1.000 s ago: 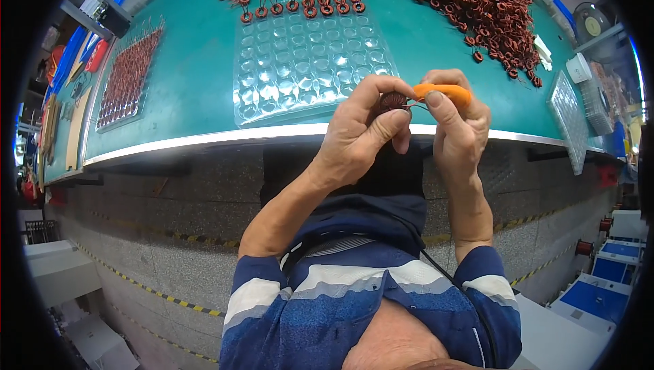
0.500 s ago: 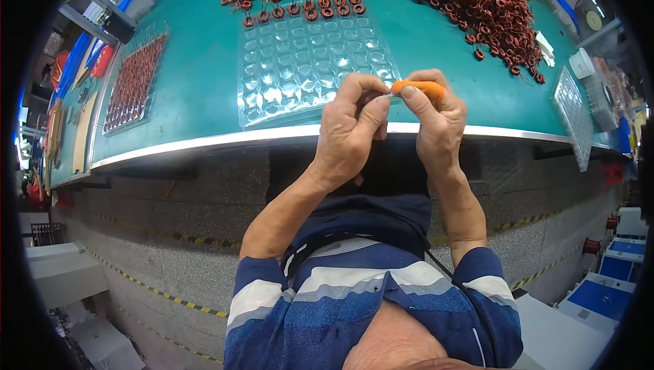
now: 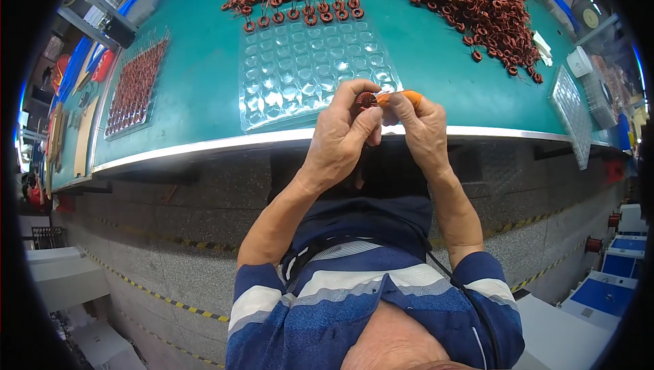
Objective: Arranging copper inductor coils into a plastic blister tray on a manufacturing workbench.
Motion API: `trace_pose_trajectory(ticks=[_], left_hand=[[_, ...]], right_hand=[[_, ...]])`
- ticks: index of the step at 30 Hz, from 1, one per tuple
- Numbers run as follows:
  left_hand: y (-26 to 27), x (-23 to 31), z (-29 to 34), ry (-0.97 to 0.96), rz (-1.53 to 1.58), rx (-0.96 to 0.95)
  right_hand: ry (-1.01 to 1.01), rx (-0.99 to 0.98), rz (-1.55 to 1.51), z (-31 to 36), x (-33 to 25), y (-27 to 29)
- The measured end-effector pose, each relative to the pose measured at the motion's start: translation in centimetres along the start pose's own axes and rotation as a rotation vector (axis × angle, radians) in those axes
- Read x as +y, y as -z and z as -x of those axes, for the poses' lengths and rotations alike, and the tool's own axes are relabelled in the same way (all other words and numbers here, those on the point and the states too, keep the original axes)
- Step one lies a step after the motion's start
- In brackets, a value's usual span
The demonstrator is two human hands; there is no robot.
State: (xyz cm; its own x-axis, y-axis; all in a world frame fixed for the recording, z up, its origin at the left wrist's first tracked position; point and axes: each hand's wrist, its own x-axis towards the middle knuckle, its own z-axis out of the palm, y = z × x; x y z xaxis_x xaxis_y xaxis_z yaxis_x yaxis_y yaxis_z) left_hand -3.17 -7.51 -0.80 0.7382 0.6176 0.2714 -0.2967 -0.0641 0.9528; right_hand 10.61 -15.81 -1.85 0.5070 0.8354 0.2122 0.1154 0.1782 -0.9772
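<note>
Head view — one ring coil [image 3: 366, 101] in hand, most of the clear tray [image 3: 294, 78] unfilled.
The left hand [image 3: 339, 133] has it pinched snugly between thumb and fingers, above the tray's near right corner in this view; the right hand [image 3: 426, 129] is closed round an orange piece [image 3: 413, 96], its end right at the winding. It looks early for this tray: seated coils [image 3: 311, 20] line the far end, nearer pockets sit bare, a big pile [image 3: 477, 22] lies beyond. The packed tray [image 3: 136, 85] at left looks done — open green tabletop [image 3: 194, 77] between, metal front edge [image 3: 225, 143] near the wrists.
</note>
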Motion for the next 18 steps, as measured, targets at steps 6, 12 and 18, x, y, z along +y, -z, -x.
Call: trace_pose_trajectory(ticks=[6,12,18], left_hand=[[-0.3,-0.1,0.5,-0.12,-0.382,0.11],[0.7,-1.1,0.6,0.043,0.001,0.032],[1.1,-0.9,0.1,0.076,-0.22,-0.13]], right_hand=[[-0.033,0.122,0.022,1.0,-2.9,0.4],[0.093,0.149,0.061,0.4,-0.6,0.2],[-0.156,-0.045,-0.249,0.3,-0.3,1.3]])
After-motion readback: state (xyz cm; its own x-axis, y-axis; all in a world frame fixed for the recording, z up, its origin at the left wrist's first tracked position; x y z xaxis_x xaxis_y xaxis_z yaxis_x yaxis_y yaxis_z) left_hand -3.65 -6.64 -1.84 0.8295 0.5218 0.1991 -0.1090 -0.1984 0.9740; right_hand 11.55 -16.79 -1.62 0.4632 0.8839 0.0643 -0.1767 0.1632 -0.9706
